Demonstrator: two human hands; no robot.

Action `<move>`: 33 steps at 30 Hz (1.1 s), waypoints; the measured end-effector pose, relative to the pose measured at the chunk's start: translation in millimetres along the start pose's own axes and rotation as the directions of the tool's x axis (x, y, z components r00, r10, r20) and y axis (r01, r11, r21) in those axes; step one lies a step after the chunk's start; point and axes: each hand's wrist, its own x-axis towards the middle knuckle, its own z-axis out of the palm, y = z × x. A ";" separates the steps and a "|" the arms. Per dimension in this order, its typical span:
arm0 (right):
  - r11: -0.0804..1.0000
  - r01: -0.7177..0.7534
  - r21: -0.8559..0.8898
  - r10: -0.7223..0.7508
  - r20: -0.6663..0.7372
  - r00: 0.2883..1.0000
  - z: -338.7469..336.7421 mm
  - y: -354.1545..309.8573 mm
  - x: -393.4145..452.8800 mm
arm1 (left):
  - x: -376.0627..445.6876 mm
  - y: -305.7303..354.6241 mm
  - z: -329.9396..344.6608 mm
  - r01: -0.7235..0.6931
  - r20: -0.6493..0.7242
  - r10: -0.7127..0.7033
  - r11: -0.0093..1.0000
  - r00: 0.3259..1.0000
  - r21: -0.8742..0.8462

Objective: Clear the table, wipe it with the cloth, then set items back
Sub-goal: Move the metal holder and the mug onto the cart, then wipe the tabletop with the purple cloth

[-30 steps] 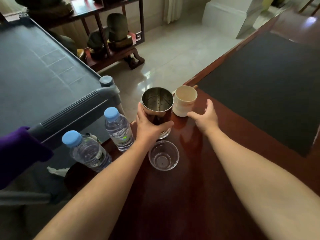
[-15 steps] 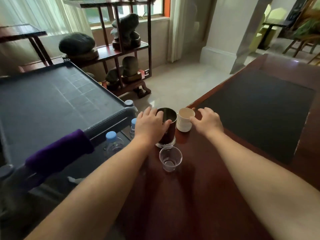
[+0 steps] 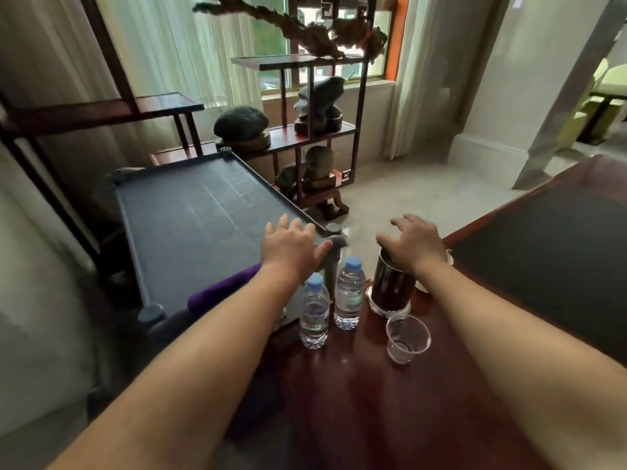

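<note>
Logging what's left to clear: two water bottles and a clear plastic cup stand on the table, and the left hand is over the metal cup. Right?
Not quite. The head view shows the right hand over the metal cup; the left hand is at the cart. The two bottles and plastic cup do stand on the table.

White mug mostly hidden behind right hand; metal cup rim covered.

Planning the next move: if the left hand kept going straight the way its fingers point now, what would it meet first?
The left hand points up and away over the cart's grey top tray, fingers spread, holding nothing. Going straight on, it would likely meet that bare tray surface first; its height above the tray is unclear.
</note>
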 end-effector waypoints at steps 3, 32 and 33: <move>0.995 0.041 0.086 -0.043 0.015 0.999 13.9 -48.8 2.6 | -10.6 -43.3 0.0 0.113 0.016 -0.112 0.993 0.994 -0.028; 0.889 -0.298 0.347 0.052 0.571 0.819 130.6 -198.7 -20.9 | -60.8 -168.0 57.8 0.739 0.561 -0.489 0.523 0.668 -0.424; 0.875 -0.316 0.367 0.053 0.575 0.816 131.0 -197.3 -20.0 | -60.4 -167.7 59.2 0.740 0.551 -0.495 0.484 0.672 -0.467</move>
